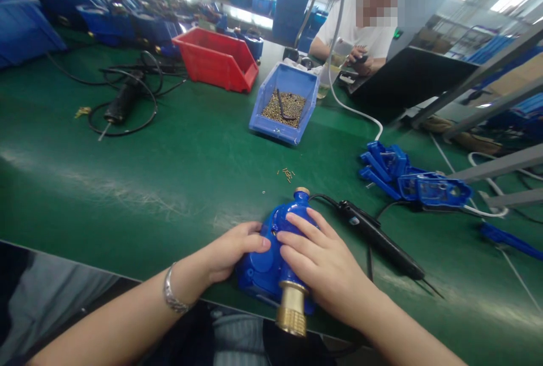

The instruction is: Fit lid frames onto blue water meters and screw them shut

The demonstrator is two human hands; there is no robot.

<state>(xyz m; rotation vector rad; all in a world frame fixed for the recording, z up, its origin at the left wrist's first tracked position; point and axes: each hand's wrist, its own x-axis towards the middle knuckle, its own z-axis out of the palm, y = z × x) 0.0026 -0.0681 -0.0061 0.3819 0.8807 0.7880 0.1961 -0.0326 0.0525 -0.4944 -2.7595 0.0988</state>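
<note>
Your forearms [407,326] cross near edge of bench [127,196]. Blue housing [258,264] sits at that edge, knurled brass fitting [292,315] pointing toward you. Your left hand [227,253] clasps its left side, thumb on top, other fingers partly hidden. Your right hand [324,258] closed over right side, fingers slightly parted. Small brass screws [287,175] beyond; black electric screwdriver [377,236] to right.

The right hand [324,258] hides some of the blue thing [268,272], bottom middle. Upper left, a big bin [25,29] is cut off; the pile [127,15] looks blurry.
</note>
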